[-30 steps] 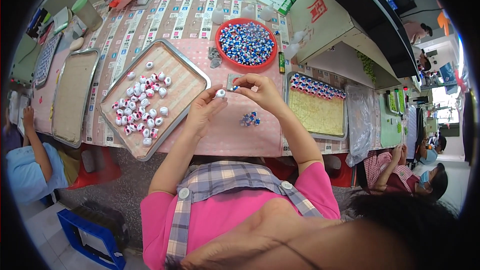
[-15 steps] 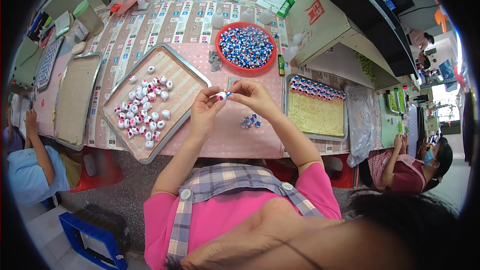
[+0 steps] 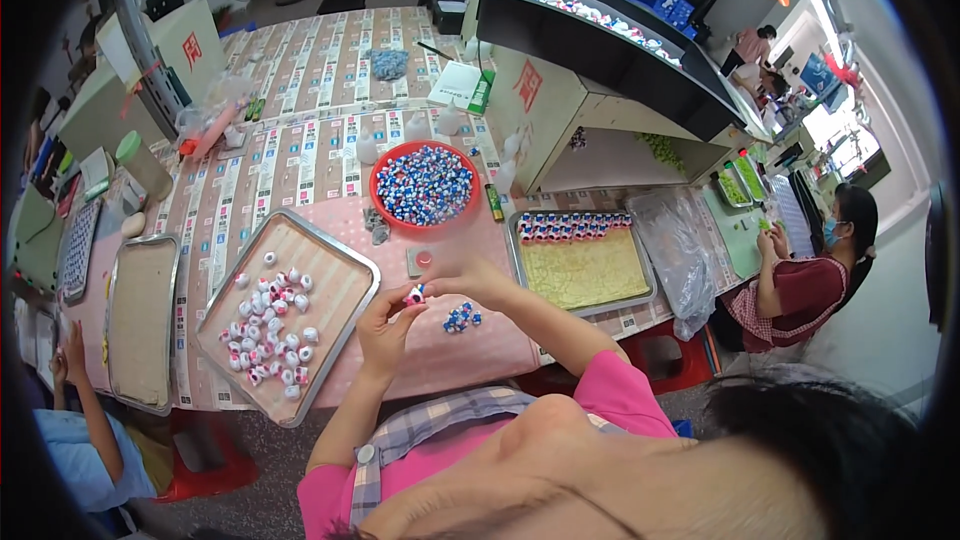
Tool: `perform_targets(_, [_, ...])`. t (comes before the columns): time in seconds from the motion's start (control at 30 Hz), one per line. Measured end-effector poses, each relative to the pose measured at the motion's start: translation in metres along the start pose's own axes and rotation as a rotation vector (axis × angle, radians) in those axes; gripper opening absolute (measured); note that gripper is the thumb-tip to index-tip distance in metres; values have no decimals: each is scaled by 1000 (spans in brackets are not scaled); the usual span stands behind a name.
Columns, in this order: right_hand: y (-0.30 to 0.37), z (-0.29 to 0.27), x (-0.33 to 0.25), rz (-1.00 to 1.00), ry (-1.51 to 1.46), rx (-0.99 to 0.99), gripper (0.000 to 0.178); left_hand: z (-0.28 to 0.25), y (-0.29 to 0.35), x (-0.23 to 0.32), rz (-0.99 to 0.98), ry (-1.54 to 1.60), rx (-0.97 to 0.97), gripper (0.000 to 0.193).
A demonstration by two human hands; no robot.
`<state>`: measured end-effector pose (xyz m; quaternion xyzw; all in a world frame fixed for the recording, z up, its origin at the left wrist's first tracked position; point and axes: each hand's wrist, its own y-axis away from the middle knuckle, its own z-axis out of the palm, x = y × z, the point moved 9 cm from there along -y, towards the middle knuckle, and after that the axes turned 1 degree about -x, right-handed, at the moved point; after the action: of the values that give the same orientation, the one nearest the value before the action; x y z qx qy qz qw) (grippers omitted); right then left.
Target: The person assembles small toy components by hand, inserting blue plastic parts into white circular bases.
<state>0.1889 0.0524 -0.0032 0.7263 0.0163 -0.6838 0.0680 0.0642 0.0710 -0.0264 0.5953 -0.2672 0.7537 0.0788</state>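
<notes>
My left hand (image 3: 385,333) is closed, pinching a small white, red and blue figure piece (image 3: 415,294) between thumb and fingertips. Just right of it, my right hand (image 3: 470,280) is smeared by motion, so its fingers do not read clearly. Beyond the hands lies a small square pad with a round pink-red spot (image 3: 424,259). A little heap of blue-and-white pieces (image 3: 462,317) rests on the pink cloth below my right hand. To the left, a metal tray (image 3: 345,250) carries many loose white-and-pink pieces (image 3: 268,330).
A red bowl (image 3: 375,202) full of blue-and-white pieces stands beyond my hands. On the right, a metal tray (image 3: 585,275) has rows of assembled pieces along its far side, beside a plastic bag (image 3: 670,255). Another tray (image 3: 143,325) lies far left. Co-workers sit on both sides.
The view has tilted, showing more of the room's far side. My right hand has come away from the piece held in my left hand and is blurred now.
</notes>
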Motion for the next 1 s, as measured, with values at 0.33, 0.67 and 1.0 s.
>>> perform_targets(0.33, [2,-18,11,-153,-97,243,19,8,-25,11,-3,-239,7,28])
perform_targets(0.67, [46,-95,52,-191,8,523,26,15,-13,14,207,-706,-131,52])
perform_targets(1.0, [204,-320,88,275,1052,1042,30,-120,-14,25,12,-857,178,27])
